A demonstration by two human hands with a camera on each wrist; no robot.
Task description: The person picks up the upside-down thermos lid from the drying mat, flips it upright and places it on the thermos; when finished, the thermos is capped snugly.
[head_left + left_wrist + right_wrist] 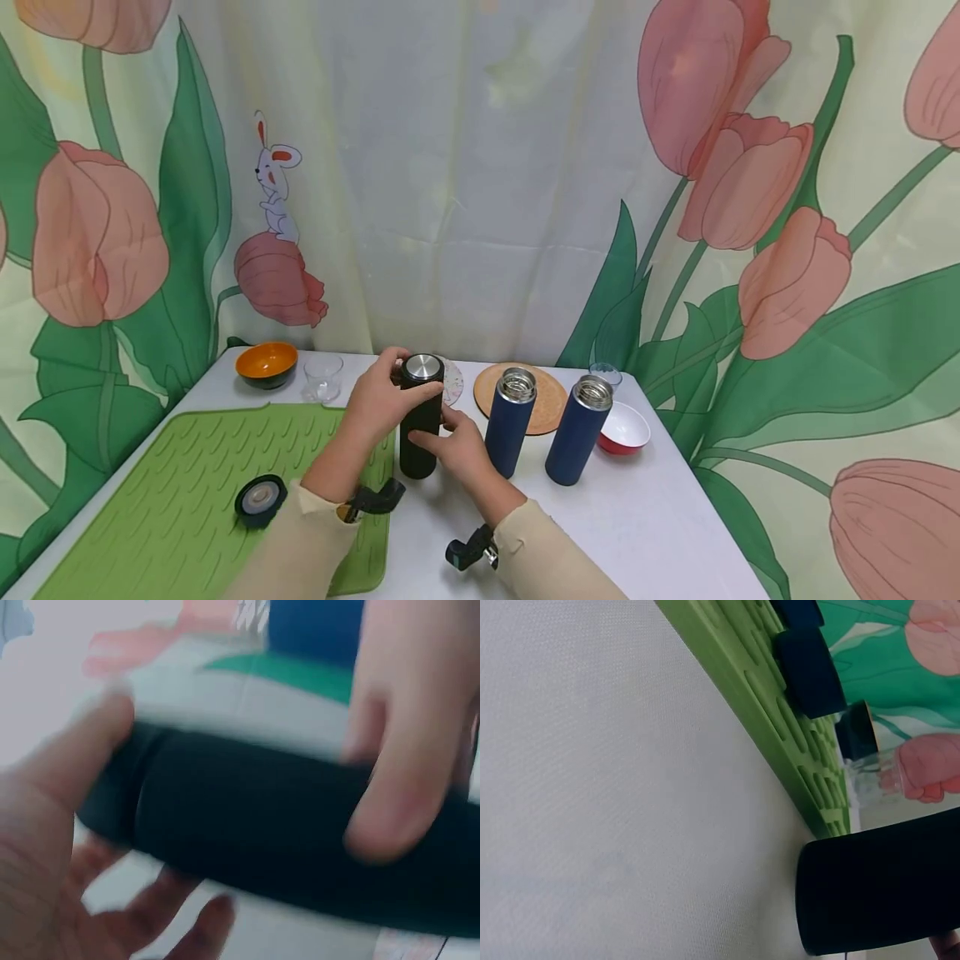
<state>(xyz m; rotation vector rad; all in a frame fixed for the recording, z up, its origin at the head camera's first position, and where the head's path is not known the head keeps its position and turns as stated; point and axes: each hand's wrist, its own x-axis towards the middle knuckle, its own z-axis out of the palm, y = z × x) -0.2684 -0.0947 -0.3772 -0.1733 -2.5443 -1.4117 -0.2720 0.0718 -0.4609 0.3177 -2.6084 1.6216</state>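
Note:
A black thermos [421,429] with a silver-topped lid [423,366] stands upright on the white table at the green mat's right edge. My left hand [377,402] grips it at the lid, thumb on one side and fingers round the other. Lower on the body, my right hand [459,448] holds it, its thumb [397,817] across the front in the left wrist view. The thermos base [810,900] is close to the tabletop in the right wrist view. Just right stand two blue thermoses [508,433] [576,442] without lids, their steel mouths showing.
On the green mat [300,442] lies a loose dark lid [261,500]. Behind it are an orange bowl [267,362] and a clear glass [323,379]. A round wooden board [553,400], a red-and-white bowl [625,429] and another glass [605,375] stand at the back right.

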